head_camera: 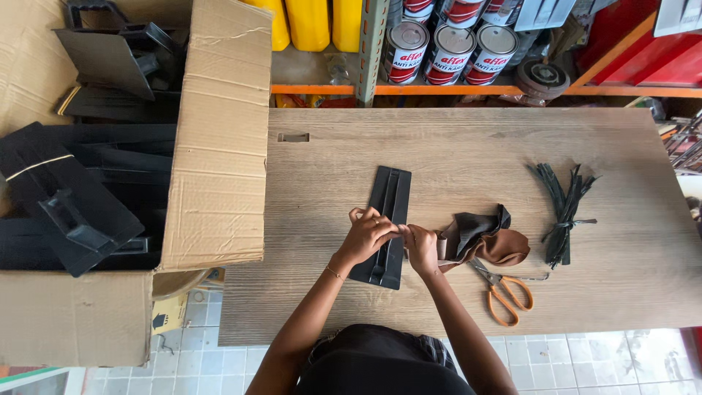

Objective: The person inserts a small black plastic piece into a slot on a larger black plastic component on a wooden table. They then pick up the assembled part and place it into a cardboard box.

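Two hands meet over a long black plastic piece in the head view. It lies flat on the wooden table, pointing away from the person. The left hand rests on top of it, with the fingers curled in and the tips pressed together near the middle ridge. The right hand sits just beside it at the right edge, fingers bent and pinched too. What the tips squeeze is too small to see. It may be the end of the brown strip that bunches up next to the right hand.

To do this bit well, I think the black piece should stay flat and still under the left hand, and the strip should be kept pulled tight, so nothing slips.

The black piece pokes out past the fingers both ways, far end up the table and near end toward the person.

Orange-handled scissors lie near the right hand. A bundle of black ties lies farther right. A big cardboard box of more black parts stands to the left. Cans sit on a shelf behind.
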